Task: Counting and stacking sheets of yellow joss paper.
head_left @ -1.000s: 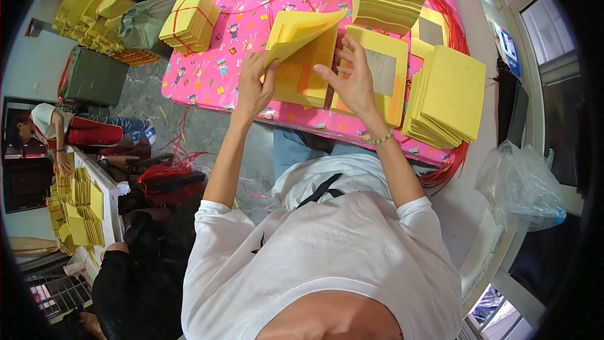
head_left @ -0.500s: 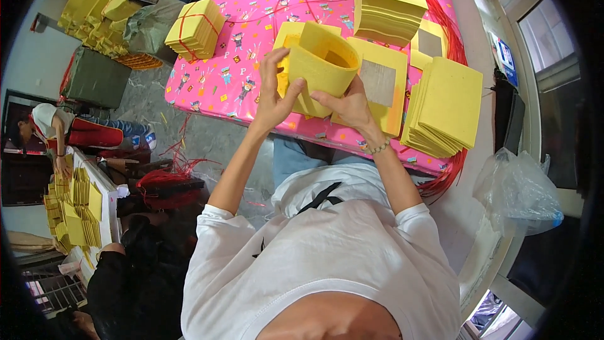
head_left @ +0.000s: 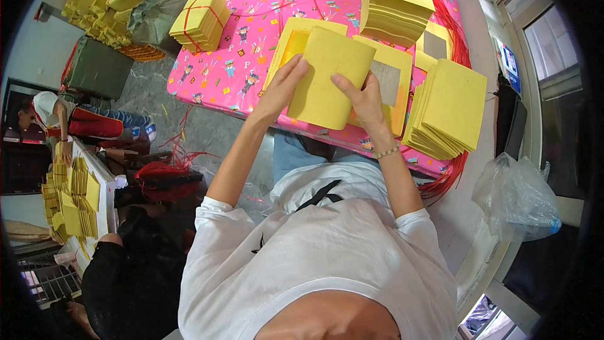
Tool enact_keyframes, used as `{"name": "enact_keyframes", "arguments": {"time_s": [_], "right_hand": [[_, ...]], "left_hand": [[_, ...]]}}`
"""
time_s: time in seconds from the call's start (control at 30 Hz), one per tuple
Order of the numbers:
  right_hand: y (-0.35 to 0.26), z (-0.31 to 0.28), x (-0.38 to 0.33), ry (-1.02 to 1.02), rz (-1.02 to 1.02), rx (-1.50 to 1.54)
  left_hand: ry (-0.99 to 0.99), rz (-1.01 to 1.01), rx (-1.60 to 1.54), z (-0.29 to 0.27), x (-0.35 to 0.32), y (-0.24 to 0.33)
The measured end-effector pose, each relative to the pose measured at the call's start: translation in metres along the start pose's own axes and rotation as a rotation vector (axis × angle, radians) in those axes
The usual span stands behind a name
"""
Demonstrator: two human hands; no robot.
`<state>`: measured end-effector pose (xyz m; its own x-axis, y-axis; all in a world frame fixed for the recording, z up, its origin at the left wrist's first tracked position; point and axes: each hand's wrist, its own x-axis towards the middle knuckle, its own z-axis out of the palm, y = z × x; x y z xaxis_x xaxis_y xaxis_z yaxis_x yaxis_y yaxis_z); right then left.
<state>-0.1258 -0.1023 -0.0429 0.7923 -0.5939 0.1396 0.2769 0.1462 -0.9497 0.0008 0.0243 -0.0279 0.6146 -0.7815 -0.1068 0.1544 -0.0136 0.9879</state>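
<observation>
Between my two hands is a folded wad of yellow paper point(head_left: 331, 75), lying nearly flat with its rounded fold toward me. My left hand point(head_left: 282, 90) grips its left edge, and my right hand point(head_left: 367, 99) holds the right side with the thumb on top. Under and behind it lie yellow sheets with an orange patch point(head_left: 296, 43). Just right of these is another yellow stack with a grey rectangle point(head_left: 387, 79) on it. Closer to the right edge sits a fanned pile of folded yellow paper point(head_left: 450, 104).
The pink patterned table cover point(head_left: 217, 88) also bears a tall yellow paper stack point(head_left: 396, 19), a string-tied bundle point(head_left: 200, 22) and red strings point(head_left: 450, 25). A clear plastic bag point(head_left: 519, 198) hangs at right. People work at left by a white table point(head_left: 108, 204) with yellow piles.
The yellow paper, curled open like a tube before, is now folded down flat between my hands. My right hand has shifted slightly right, its thumb now on the upper face.
</observation>
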Motion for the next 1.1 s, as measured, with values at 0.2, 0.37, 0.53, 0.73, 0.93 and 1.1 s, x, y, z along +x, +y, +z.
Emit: {"name": "enact_keyframes", "arguments": {"time_s": [0.2, 0.37, 0.53, 0.73, 0.93, 1.1], "right_hand": [[0.007, -0.006, 0.002, 0.033, 0.172, 0.154], [0.005, -0.004, 0.002, 0.077, 0.341, 0.271], [0.007, -0.007, 0.001, 0.088, 0.401, 0.305], [0.008, -0.007, 0.001, 0.105, 0.395, 0.298], [0.008, -0.007, 0.001, 0.11, 0.359, 0.259], [0.012, -0.011, -0.002, 0.098, 0.328, 0.207]], "left_hand": [[-0.14, -0.174, -0.177, -0.003, 0.013, 0.006], [-0.129, -0.243, -0.176, 0.0, 0.015, 0.007], [-0.143, -0.275, -0.174, 0.001, 0.018, 0.003], [-0.15, -0.259, -0.166, 0.001, 0.022, -0.003], [-0.201, -0.215, -0.098, -0.001, 0.025, -0.006], [-0.155, -0.213, 0.113, 0.005, 0.02, 0.006]]}}
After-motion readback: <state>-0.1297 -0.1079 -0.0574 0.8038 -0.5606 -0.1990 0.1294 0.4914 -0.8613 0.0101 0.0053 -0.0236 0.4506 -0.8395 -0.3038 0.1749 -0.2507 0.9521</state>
